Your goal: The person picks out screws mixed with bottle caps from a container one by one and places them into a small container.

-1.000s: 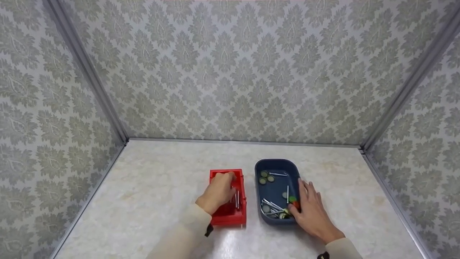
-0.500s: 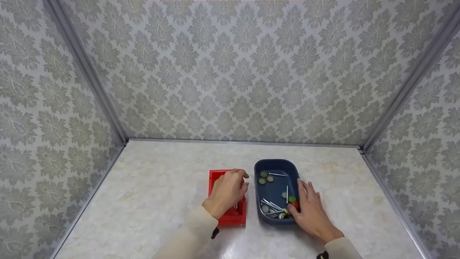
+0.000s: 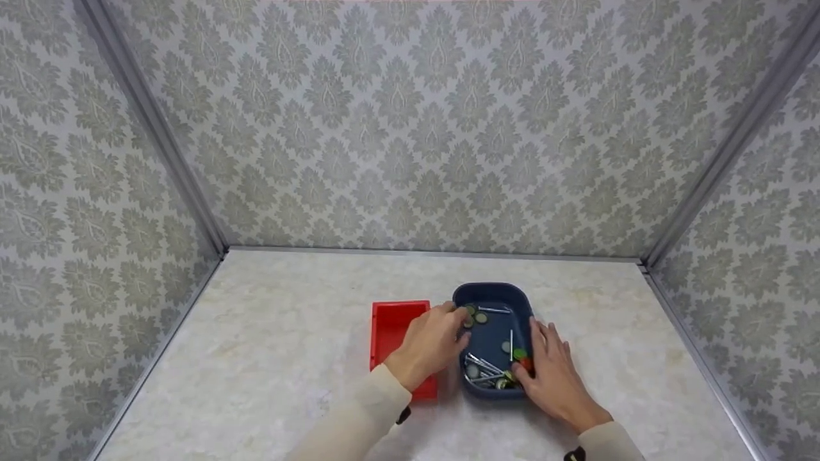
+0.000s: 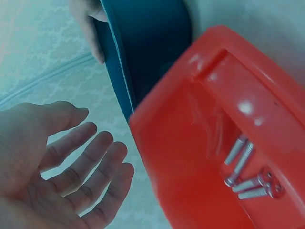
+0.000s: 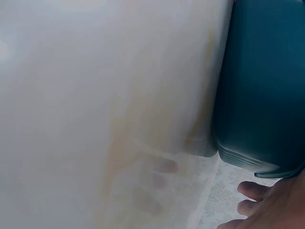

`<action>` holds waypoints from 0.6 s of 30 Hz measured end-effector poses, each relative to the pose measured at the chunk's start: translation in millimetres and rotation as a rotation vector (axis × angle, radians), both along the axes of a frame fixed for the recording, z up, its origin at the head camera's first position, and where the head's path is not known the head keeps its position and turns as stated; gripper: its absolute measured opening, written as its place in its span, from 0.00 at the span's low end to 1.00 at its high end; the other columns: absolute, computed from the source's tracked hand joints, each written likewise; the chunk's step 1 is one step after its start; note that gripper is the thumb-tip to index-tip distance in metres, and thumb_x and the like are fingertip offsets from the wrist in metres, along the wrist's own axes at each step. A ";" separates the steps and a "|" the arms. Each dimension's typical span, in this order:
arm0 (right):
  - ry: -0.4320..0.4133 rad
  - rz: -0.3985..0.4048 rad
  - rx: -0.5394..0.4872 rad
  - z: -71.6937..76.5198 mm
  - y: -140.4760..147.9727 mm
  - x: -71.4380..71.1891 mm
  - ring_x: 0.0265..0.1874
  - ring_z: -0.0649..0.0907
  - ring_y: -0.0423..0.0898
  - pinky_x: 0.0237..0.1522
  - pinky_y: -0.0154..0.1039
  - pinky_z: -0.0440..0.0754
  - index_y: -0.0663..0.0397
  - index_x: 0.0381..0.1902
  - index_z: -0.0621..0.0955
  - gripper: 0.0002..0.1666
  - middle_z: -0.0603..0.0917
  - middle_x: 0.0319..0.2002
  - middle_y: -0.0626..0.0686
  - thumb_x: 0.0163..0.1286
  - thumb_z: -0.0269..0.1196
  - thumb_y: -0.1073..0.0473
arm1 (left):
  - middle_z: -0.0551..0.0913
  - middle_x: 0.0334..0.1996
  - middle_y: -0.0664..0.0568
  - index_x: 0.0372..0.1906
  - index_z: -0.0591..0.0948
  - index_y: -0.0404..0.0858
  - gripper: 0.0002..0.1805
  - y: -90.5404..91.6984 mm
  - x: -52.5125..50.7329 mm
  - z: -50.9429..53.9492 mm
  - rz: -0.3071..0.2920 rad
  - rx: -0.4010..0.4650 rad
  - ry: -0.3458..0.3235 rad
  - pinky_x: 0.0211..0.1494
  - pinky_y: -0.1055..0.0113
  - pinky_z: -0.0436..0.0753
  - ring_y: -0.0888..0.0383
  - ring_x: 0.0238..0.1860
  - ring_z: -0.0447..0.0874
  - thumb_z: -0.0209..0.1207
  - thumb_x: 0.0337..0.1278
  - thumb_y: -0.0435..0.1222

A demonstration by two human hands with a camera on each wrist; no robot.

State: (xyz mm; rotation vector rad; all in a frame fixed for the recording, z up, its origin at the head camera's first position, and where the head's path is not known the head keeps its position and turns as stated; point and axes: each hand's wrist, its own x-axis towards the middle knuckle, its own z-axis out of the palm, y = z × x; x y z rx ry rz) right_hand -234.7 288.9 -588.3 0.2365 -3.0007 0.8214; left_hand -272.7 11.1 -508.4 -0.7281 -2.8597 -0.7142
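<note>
- From where I stand, what matters is how the left hand [image 3: 428, 342] sits to the blue box [image 3: 490, 337]: the box lies just to its right, right of centre in the lower part of the head view, its long axis running up and down the frame.
- The left hand is slack and holds nothing, fingers loosely parted in the left wrist view. Its fingertips reach the box's left rim, beside 3 round caps [image 3: 481, 317]; I can't tell if they touch those.
- The right hand [image 3: 554, 374] grasps the box's right wall, fingers along the outside, thumb over the rim, near the green cap [image 3: 520, 353].
- Inside, the top screw [image 3: 494, 310] lies crosswise, another screw [image 3: 512, 344] lies lengthwise by the right wall, and the screw cluster [image 3: 485, 365] slants at the lower left.
- Of the 2 hands, the left looks nearer the top screw. To my eye, the cluster would call for a path down the frame, the top screw a short one rightward past the caps.
- The red tray [image 3: 392, 326] stands left of the box on the desk [image 3: 295, 320], partly under the left hand; the left wrist view shows at least 4 tray screws [image 4: 242, 164] at its right.
</note>
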 end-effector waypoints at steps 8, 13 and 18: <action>0.003 -0.005 0.019 0.1 -0.3 -0.1 0.95 0.48 0.78 0.91 0.83 0.46 0.60 0.98 0.46 0.59 0.54 0.94 0.73 0.88 0.64 0.46 | 0.95 0.53 0.49 0.61 0.95 0.46 0.14 23.6 -1.7 -3.4 -0.120 -0.126 0.156 0.55 0.61 0.98 0.53 0.48 0.96 0.77 0.77 0.43; 0.020 -0.007 0.030 0.8 -0.5 0.6 0.94 0.50 0.79 0.90 0.84 0.50 0.62 0.97 0.47 0.58 0.56 0.93 0.74 0.87 0.65 0.47 | 0.96 0.55 0.51 0.62 0.95 0.48 0.15 41.1 -2.5 -3.5 -0.153 -0.213 0.113 0.57 0.61 0.97 0.55 0.50 0.96 0.76 0.78 0.44; 0.001 0.000 0.025 2.0 -0.7 -0.5 0.95 0.49 0.79 0.91 0.84 0.48 0.61 0.97 0.46 0.59 0.55 0.94 0.74 0.87 0.66 0.48 | 0.96 0.55 0.51 0.62 0.95 0.49 0.14 55.2 -4.6 -3.9 -0.169 -0.282 0.081 0.57 0.60 0.98 0.57 0.51 0.97 0.75 0.79 0.43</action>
